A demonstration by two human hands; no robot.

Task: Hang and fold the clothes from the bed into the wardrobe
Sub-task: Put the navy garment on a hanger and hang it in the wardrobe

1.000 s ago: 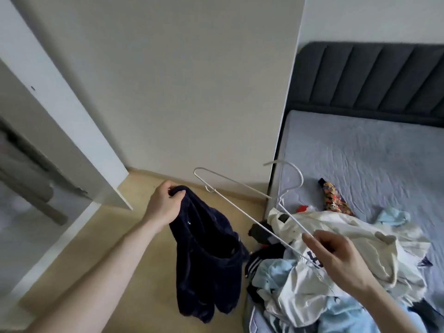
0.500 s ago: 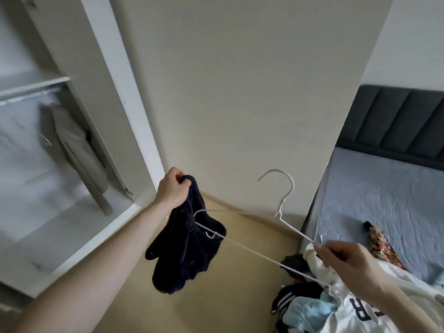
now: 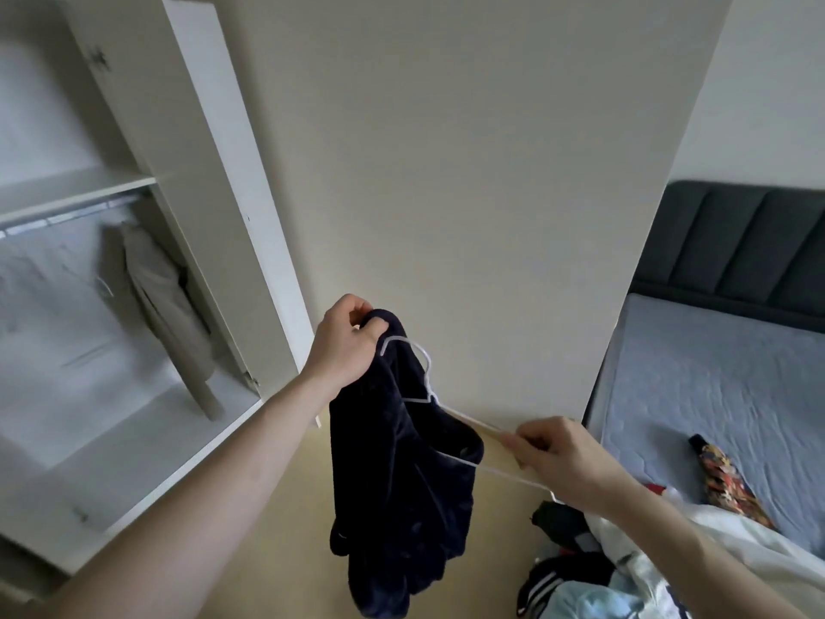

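Item one: a dark navy garment [image 3: 402, 484], soft and bunched, which we see hanging limp in mid-air from its top edge. Item two: a thin white wire hanger [image 3: 428, 386], hook uppermost, its far end tucked inside the garment, near end jutting right. Item three: mixed clothes [image 3: 593, 587] heaped on the bed [image 3: 714, 395], near right. Item four: the open white wardrobe [image 3: 201, 207], far left.

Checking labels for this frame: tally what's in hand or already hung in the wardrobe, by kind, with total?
Hands: 2, the left hand gripping cloth and the right hand pinching wire.
Hangers: 1, a thin white wire hanger, partly threaded into the held garment.
Garments: 2, a dark navy fabric garment in hand and a beige garment hanging in the white wardrobe.
Total: 5.
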